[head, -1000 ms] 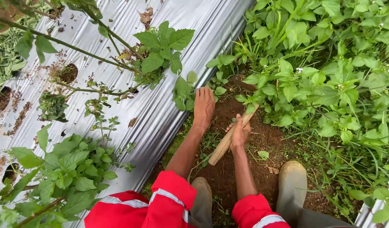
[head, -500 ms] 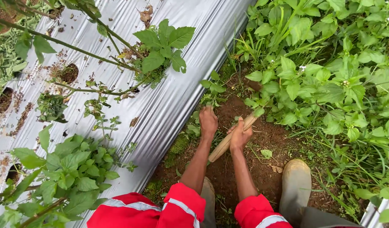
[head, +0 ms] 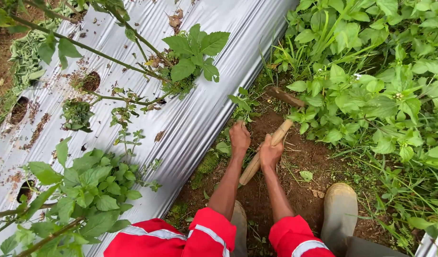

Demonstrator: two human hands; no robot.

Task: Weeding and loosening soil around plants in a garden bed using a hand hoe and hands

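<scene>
My right hand (head: 270, 154) is shut around a short wooden tool handle (head: 250, 171) that slants up to the right. The tool's rusty brown head (head: 285, 97) lies at the edge of the leafy weeds (head: 371, 85). My left hand (head: 239, 138) rests knuckles-up on the bare brown soil (head: 300, 157) just left of the handle. Its fingers curl down beside a small green weed (head: 242, 102), and whether it grips anything is hidden. Both arms wear red sleeves with pale stripes.
Silver plastic mulch (head: 204, 109) covers the raised bed on the left, with planting holes and leafy plants (head: 192, 52) on thin stems. Dense weeds fill the right side. My muddy rubber boots (head: 340, 214) stand on the soil strip near the bottom edge.
My left hand was stretched flat into the weeds; it has drawn back and its fingers have curled at the soil. The right hand stays on the handle, which has shifted slightly.
</scene>
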